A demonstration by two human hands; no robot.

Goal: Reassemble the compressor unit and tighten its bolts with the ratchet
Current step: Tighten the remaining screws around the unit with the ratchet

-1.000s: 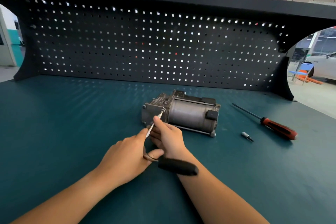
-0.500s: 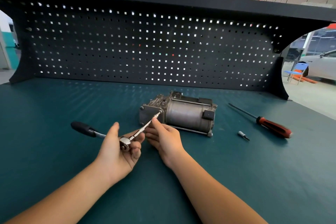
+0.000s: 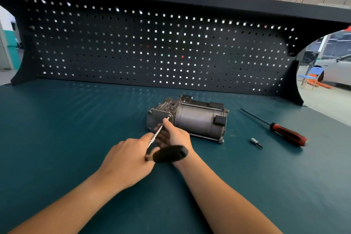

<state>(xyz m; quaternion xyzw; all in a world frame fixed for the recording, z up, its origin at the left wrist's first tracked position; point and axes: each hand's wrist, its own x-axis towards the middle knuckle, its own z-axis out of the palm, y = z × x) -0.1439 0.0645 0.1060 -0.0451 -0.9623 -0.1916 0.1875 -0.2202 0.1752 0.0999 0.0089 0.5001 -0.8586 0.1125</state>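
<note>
The grey metal compressor unit (image 3: 191, 117) lies on its side on the green bench mat, its square end plate facing me. The ratchet (image 3: 170, 154) has a thin silver extension that runs up to a bolt at the plate's upper right corner. Its black handle points right, across my right wrist. My left hand (image 3: 126, 159) grips the ratchet at its head. My right hand (image 3: 173, 135) pinches the extension shaft just below the bolt, fingers resting against the end plate.
A red-and-black screwdriver (image 3: 288, 135) lies to the right of the compressor, with a small loose bit (image 3: 256, 142) in front of it. The black pegboard (image 3: 161, 51) closes off the back of the bench mat (image 3: 57, 129).
The ratchet handle swung from pointing left half a second ago back to the right, over my right wrist, as one second ago. My right hand stays on the extension.
</note>
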